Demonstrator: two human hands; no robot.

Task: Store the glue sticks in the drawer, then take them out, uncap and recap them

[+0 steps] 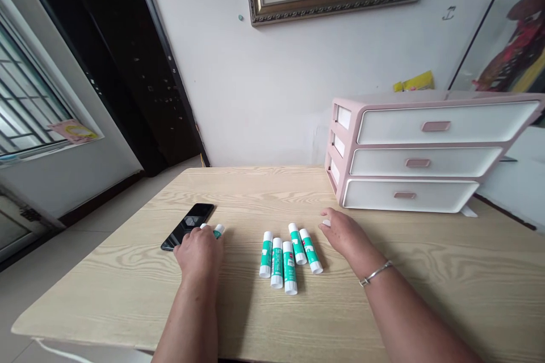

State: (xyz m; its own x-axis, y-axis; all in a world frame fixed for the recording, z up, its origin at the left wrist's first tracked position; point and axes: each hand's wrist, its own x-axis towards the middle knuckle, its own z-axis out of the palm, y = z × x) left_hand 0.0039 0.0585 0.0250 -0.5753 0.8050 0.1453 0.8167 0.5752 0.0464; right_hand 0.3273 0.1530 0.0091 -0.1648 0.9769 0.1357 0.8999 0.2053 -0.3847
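Observation:
My left hand is closed around green-and-white glue sticks on the left of the table. The end of one glue stick and a second white tip show past the fingers; the rest is hidden. Between my hands lie several more: a group of three, with one glue stick in its middle, and a slanted pair including another glue stick nearest my right hand. My right hand, with a silver bangle at the wrist, is curled, and a small white piece shows at its fingers, mostly covered.
A black phone lies just beyond my left hand. At the back right of the wooden table stands a pink-and-white drawer unit, with a yellow packet behind its top. A framed picture hangs above.

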